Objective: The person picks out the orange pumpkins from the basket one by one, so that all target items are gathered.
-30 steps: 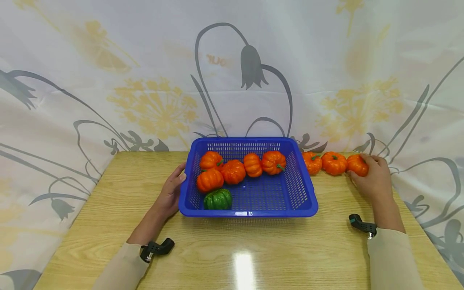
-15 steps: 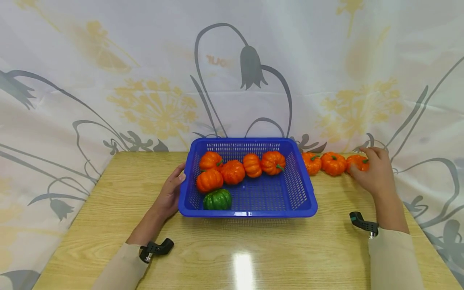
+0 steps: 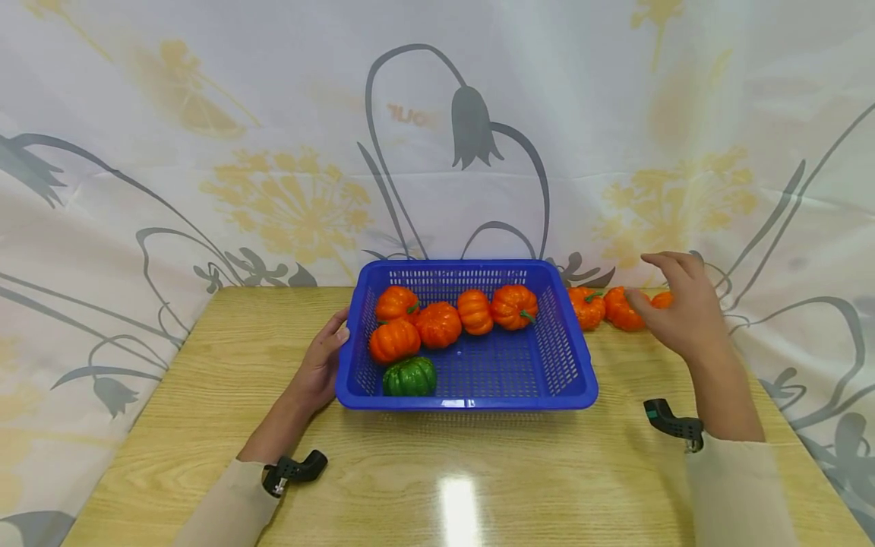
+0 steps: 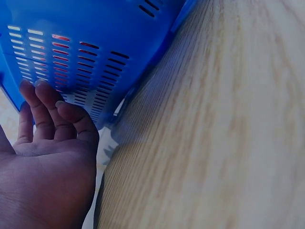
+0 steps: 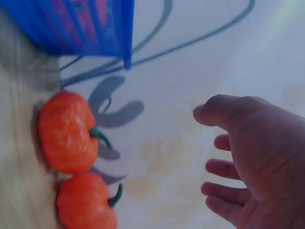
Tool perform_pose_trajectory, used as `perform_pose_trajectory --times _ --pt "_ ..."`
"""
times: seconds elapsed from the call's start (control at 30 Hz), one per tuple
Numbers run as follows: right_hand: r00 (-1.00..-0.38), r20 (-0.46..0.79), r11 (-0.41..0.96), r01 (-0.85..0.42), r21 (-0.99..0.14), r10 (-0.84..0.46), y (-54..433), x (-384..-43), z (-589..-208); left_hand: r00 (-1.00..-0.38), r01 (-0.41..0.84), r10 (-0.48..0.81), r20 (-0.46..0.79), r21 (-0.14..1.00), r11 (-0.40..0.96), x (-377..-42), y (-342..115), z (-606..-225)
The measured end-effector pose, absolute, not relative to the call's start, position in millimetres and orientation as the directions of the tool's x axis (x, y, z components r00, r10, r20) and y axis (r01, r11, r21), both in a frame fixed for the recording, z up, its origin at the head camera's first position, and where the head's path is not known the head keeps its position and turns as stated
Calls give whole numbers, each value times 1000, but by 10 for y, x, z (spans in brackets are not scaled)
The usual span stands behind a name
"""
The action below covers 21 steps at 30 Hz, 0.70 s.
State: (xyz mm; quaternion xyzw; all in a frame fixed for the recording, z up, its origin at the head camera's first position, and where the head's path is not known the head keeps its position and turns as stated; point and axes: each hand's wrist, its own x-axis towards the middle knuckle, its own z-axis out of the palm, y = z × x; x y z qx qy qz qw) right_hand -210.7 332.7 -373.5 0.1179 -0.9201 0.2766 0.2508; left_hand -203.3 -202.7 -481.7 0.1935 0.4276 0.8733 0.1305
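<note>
A blue plastic basket [image 3: 472,403] with slotted walls stands on the table, holding several small orange pumpkins [image 3: 440,324] and one green pumpkin [image 3: 409,377]. My left hand [image 3: 321,365] rests at the basket's left side. In the left wrist view its fingers [image 4: 45,107] are loosely bent against the outer wall. To the right of the basket, three orange pumpkins stand in a row: a near one [image 3: 586,307], a middle one [image 3: 620,310] and a far-right one [image 3: 661,299], partly hidden. My right hand [image 3: 687,315] hovers around the far-right pumpkins, thumb and fingers spread, with nothing held.
The wooden table [image 3: 437,471] ends at the back against a white curtain [image 3: 273,137] printed with grey and yellow flowers. The row of pumpkins lies along that back edge. Each wrist carries a small black camera mount [image 3: 673,424].
My right hand has let go of the far-right pumpkin, lifted off and shifted left above the row, fingers spreading. My left hand and the basket have stayed put.
</note>
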Motion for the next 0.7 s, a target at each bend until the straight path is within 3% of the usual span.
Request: perform_pose_trajectory --times 0.3,0.7 --pt "-791 567 774 -502 -386 -231 2921 -2072 -3629 -888 -69 399 227 793 -605 -2037 -2034 -4825" --pt "-758 487 698 -625 -350 -434 2512 -2174 -3688 -891 -66 393 228 791 -608 -2038 -2025 -4821"
